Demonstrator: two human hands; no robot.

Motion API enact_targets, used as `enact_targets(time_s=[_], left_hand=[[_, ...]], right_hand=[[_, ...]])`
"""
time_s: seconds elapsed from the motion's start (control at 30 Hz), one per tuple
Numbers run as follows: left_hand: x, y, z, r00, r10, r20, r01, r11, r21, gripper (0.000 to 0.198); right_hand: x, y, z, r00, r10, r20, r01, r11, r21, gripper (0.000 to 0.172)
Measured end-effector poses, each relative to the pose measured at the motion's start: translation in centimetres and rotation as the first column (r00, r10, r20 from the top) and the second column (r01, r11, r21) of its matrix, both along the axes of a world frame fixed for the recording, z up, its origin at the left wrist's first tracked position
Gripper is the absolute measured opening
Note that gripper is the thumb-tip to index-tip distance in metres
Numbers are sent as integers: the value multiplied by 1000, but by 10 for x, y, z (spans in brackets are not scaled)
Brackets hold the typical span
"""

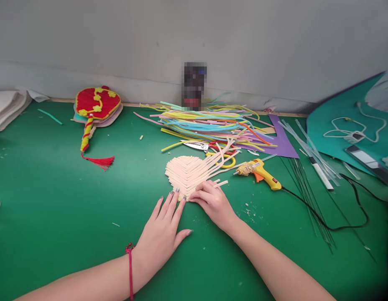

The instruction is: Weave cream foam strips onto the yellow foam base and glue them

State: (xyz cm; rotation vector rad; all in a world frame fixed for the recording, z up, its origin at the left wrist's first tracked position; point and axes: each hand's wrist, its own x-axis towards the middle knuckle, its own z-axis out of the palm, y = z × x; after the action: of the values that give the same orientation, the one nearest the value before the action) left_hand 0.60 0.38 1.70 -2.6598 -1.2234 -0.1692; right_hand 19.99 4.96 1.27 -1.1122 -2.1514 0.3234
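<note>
- At the near centre of the green felt-covered table [56, 200], we see a flat heart-shaped mat woven from pale peach strips [186, 169]. Its loose strip ends fan out to the far right.
- Left hand [164, 228]: lies flat with fingers spread and grips nothing. Its fingertips rest on the mat's near point.
- Right hand [213, 202]: fingers are curled over the mat's near right edge, touching it. We cannot tell whether they pinch a strip or only press.
- Step in hand, as we judge it: holding the weave down at its near tip.
- Any further move on the weave calls for keeping that tip pinned so the strips don't slide apart.
- Yellow hot glue gun with black cord [261, 172]: just right of the mat, lying on its side.
- Steel scissors with red handles [197, 146]: just beyond the mat.
- Heap of long multicoloured strips [209, 121]: far centre, against the wall.
- Red woven fan with yellow trim and red tassel [96, 102]: far left, well apart from the hands.
</note>
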Motion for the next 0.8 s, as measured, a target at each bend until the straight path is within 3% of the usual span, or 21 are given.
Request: enact_targets(time_s=[0.27,0.53,0.8], left_hand=[[1,0,0,1000,-5,21,5,1000,10,61],[-1,1,-2,999,-9,42,9,1000,16,60],[0,2,-2,997,-19,81,18,1000,19,58]], right_hand=[[0,-2,1,999,-35,25,36,998,-54,15],[31,-6,16,990,-127,56,135,976,-170,18],[32,0,5,976,-217,-31,201,942,-267,18]])
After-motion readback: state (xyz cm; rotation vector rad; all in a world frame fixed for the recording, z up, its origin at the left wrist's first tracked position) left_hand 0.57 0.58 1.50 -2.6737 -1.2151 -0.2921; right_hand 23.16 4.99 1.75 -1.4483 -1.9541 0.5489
